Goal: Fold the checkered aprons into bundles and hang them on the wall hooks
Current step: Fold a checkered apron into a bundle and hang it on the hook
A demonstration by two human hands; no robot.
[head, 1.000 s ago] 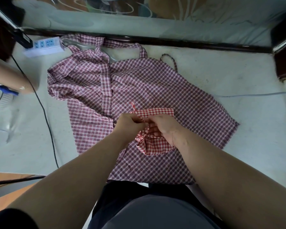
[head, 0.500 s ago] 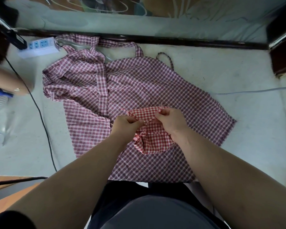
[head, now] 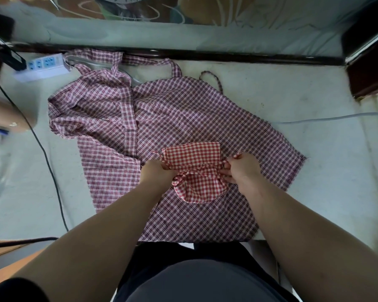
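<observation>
Step in hand: tying off the red checkered apron bundle (head: 193, 155), which lies on top of the larger purple-checked apron (head: 179, 110) spread flat on the white bench (head: 321, 162). The left hand (head: 156, 173) and right hand (head: 241, 168) each pinch one end of the tie strap (head: 202, 167), which runs taut across the bundle's middle, with fingers curled closed on it. Judged next: cinch and secure the knot, then lift the bundle toward the hooks, none of which is in view.
</observation>
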